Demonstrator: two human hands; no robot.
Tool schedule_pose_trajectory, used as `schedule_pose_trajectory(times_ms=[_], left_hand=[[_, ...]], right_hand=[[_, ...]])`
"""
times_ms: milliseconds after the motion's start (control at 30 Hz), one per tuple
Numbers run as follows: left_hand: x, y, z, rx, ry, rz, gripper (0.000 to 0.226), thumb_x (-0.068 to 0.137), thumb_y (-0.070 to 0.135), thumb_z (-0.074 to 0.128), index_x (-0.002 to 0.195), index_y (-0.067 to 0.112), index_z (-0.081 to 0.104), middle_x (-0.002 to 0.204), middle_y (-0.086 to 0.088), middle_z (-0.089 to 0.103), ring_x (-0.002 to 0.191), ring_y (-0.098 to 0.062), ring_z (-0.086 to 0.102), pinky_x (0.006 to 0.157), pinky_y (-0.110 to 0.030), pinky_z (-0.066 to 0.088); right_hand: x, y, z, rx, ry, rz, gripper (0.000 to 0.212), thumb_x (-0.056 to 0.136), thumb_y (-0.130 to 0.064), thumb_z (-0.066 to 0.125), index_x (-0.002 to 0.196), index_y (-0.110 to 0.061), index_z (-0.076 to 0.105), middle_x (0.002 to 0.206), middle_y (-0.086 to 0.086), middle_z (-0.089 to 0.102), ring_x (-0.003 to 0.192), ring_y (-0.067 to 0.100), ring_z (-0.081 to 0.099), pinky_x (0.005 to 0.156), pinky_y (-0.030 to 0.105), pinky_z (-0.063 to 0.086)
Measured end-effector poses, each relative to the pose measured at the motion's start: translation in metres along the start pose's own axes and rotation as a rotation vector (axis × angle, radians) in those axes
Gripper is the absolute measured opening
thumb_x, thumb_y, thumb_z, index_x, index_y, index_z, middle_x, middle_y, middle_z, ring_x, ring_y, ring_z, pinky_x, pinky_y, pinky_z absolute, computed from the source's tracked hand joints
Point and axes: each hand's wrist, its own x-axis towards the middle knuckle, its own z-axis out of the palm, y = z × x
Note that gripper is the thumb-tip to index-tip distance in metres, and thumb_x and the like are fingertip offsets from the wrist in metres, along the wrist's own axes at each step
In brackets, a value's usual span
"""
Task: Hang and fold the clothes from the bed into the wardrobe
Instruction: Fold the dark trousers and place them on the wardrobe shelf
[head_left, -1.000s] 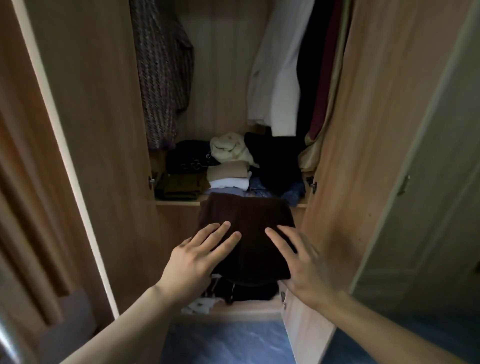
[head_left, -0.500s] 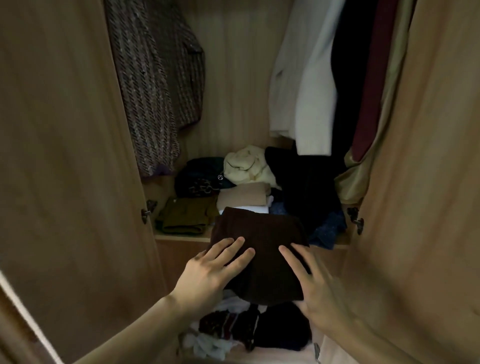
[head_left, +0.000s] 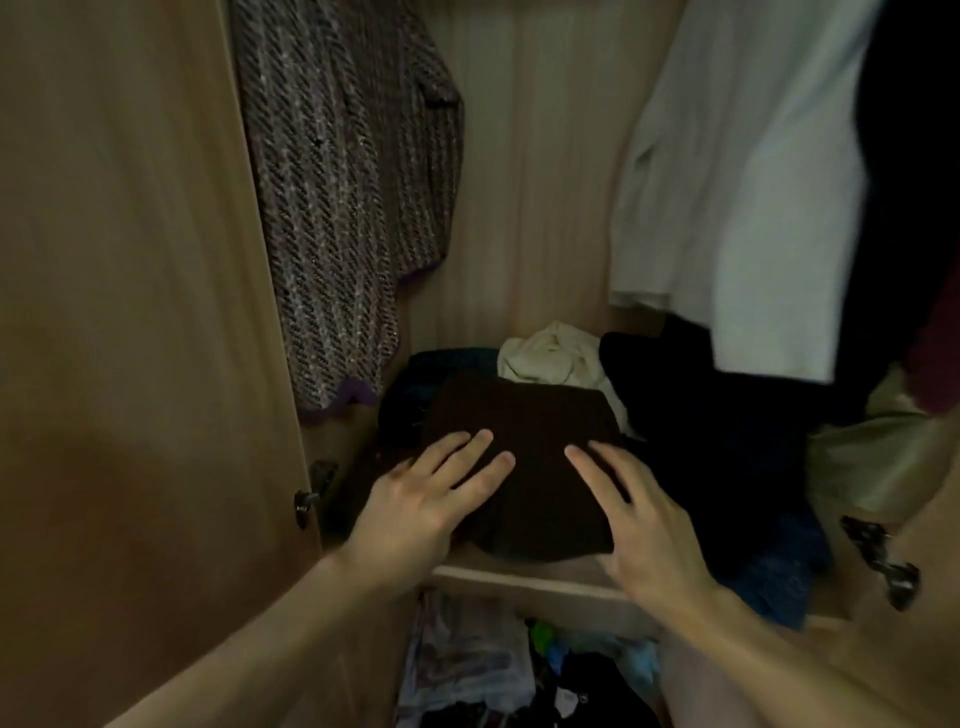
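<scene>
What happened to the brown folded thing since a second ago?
The folded brown garment moved forward and up, from before the shelf onto the clothes piled there. The left hand and right hand still lie flat on it. The hanging clothes stayed.

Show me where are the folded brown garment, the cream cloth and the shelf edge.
folded brown garment (head_left: 524, 423): head view, upper middle of its top face.
cream cloth (head_left: 550, 358): head view, crumpled middle.
shelf edge (head_left: 535, 590): head view, bare front lip.
</scene>
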Motion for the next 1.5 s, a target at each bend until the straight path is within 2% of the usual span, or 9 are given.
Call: schedule_pose_trajectory(times_ms=[100,267,400,533,667,867,1067,1233,1500], left_hand=[[0.025,-0.044,-0.001,0.027,0.077,-0.036,0.074,0.074,0.005,0.035,0.144,0.019,0.053,0.147,-0.011,0.053,0.131,-0.031,0.055,0.076,-0.043,0.061],[0.060,-0.112,0.014,0.046,0.133,-0.062,0.095,0.057,-0.023,0.059,0.145,0.012,0.051,0.151,-0.015,0.046,0.136,-0.036,0.048,0.081,-0.050,0.058],[0.058,-0.156,0.066,0.120,0.109,-0.062,0.079,0.077,-0.016,0.039,0.149,0.015,0.045,0.155,-0.013,0.041,0.142,-0.035,0.041,0.084,-0.050,0.055],[0.016,-0.170,0.127,0.177,-0.150,-0.127,0.099,0.065,-0.018,0.064,0.152,0.020,0.039,0.159,-0.010,0.036,0.146,-0.035,0.032,0.102,-0.059,0.045],[-0.038,-0.159,0.162,0.176,-0.419,-0.233,0.122,0.039,-0.014,0.087,0.149,0.022,0.045,0.153,-0.008,0.045,0.138,-0.032,0.044,0.095,-0.051,0.053],[-0.036,-0.170,0.153,0.178,-0.375,-0.277,0.123,0.033,-0.014,0.083,0.145,0.022,0.051,0.151,-0.007,0.049,0.132,-0.030,0.054,0.097,-0.050,0.052],[-0.032,-0.160,0.152,0.095,-0.426,-0.368,0.122,0.038,0.018,0.097,0.148,0.030,0.045,0.159,-0.005,0.037,0.138,-0.026,0.048,0.108,-0.053,0.042],[-0.015,-0.152,0.158,-0.109,-0.446,-0.412,0.123,0.061,0.097,0.046,0.154,0.045,-0.015,0.162,0.008,-0.029,0.149,-0.017,-0.028,0.120,-0.054,-0.012],[0.024,-0.167,0.176,-0.105,-0.317,-0.520,0.072,0.093,0.076,0.007,0.156,0.044,-0.006,0.165,0.007,-0.022,0.151,-0.019,-0.021,0.122,-0.057,-0.004]], right_hand=[[0.057,0.000,0.009,-0.044,0.081,-0.031,0.115,0.062,-0.020,0.092,0.154,-0.027,0.023,0.145,0.012,0.042,0.128,0.033,0.050,0.079,0.043,0.060],[0.139,0.004,0.035,-0.100,0.203,-0.071,0.103,0.064,-0.008,0.086,0.151,-0.021,0.032,0.140,0.021,0.048,0.126,0.039,0.051,0.082,0.045,0.057],[0.170,0.005,0.096,-0.028,0.257,-0.083,0.065,0.084,-0.018,0.043,0.149,-0.020,0.034,0.140,0.026,0.049,0.129,0.046,0.048,0.090,0.051,0.052],[0.158,-0.001,0.178,0.048,-0.031,-0.069,0.099,0.067,-0.008,0.081,0.153,-0.022,0.034,0.148,0.022,0.042,0.138,0.045,0.038,0.096,0.054,0.051],[0.130,-0.023,0.227,0.110,-0.142,-0.096,0.098,0.049,0.005,0.083,0.139,-0.024,0.057,0.133,0.019,0.060,0.123,0.042,0.057,0.065,0.040,0.060],[0.145,-0.021,0.220,0.045,-0.254,-0.125,0.120,0.041,-0.048,0.095,0.143,-0.029,0.036,0.132,0.016,0.059,0.117,0.039,0.059,0.073,0.047,0.058],[0.164,-0.004,0.209,0.170,-0.216,-0.153,0.088,0.079,-0.085,0.044,0.150,-0.034,0.035,0.154,0.009,0.031,0.145,0.033,0.020,0.113,0.055,0.025],[0.187,-0.006,0.211,0.152,-0.270,-0.068,0.081,0.088,-0.081,0.016,0.156,-0.039,0.013,0.166,0.006,0.003,0.152,0.029,-0.006,0.122,0.052,0.003],[0.200,-0.023,0.221,0.183,-0.313,0.078,0.063,0.094,-0.069,0.006,0.153,-0.049,-0.002,0.166,0.000,-0.010,0.151,0.029,-0.017,0.119,0.056,-0.008]])
